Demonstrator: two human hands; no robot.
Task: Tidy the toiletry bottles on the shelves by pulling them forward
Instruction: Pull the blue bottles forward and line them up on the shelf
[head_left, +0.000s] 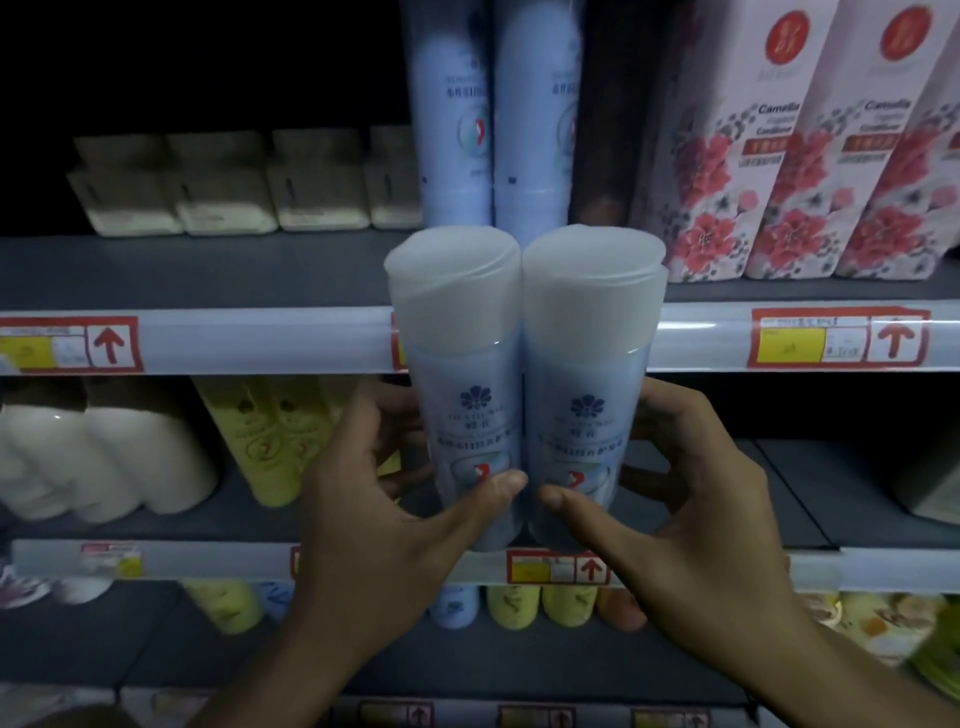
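Gripping paired blue bottles (524, 395) | yellow bottle (270, 441) left | floral boxes (779, 156) above

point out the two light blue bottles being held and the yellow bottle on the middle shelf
left light blue bottle (470, 426): head view, on its flower logo, held by the left hand (384, 499).
right light blue bottle (584, 431): head view, on its label, held by the right hand (691, 499).
yellow bottle (270, 436): head view, on its front face.

Two hand-held blue bottles (524, 395) upright
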